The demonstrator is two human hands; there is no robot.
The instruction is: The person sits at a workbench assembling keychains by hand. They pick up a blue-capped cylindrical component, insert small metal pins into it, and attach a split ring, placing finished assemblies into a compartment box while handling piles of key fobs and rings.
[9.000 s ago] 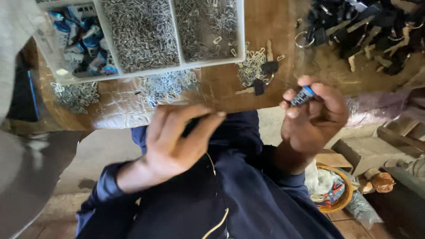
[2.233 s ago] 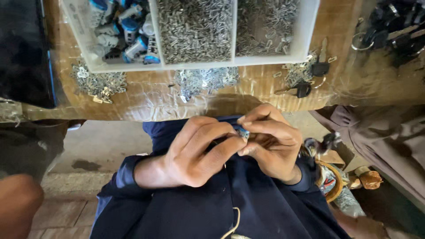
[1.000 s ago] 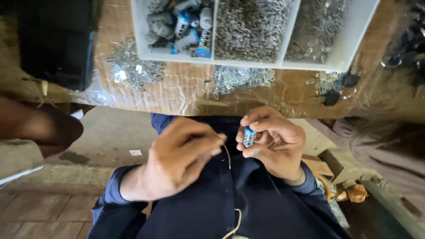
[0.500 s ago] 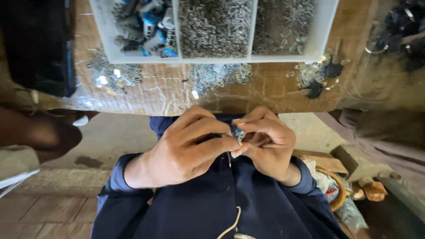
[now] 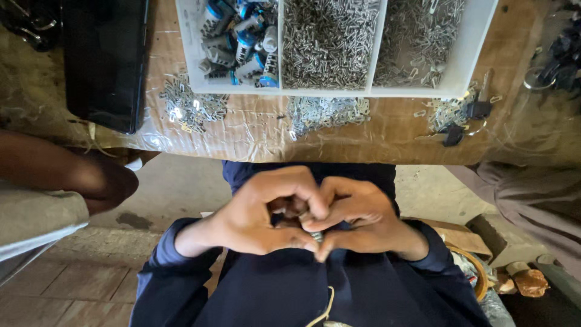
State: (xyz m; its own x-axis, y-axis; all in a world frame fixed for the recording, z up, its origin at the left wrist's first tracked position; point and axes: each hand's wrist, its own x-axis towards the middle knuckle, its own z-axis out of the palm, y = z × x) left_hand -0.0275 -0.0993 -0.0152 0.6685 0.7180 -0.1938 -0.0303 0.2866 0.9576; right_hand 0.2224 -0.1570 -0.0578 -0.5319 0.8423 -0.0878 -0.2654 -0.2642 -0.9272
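Fingers (image 5: pixel 315 203) now clenched together round small metal cylinder (image 5: pixel 315 235), barely visible; half second ago more exposed. Left hand (image 5: pixel 257 215), right hand (image 5: pixel 363 221) pressing. Compartment tray (image 5: pixel 472 54) at 12 o'clock.

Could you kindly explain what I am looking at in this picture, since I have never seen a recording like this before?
There is no machine here: a camera worn on a person's head looks down at their two bare hands. The left hand and right hand are pressed together above the lap, pinching a small metal part that is mostly hidden. Ahead is a wooden table under clear plastic. On it stands a white divided tray: blue and silver parts in one compartment, small metal pieces in the others. Loose metal piles and dark keys lie beside it. Another person's arm shows at the left.
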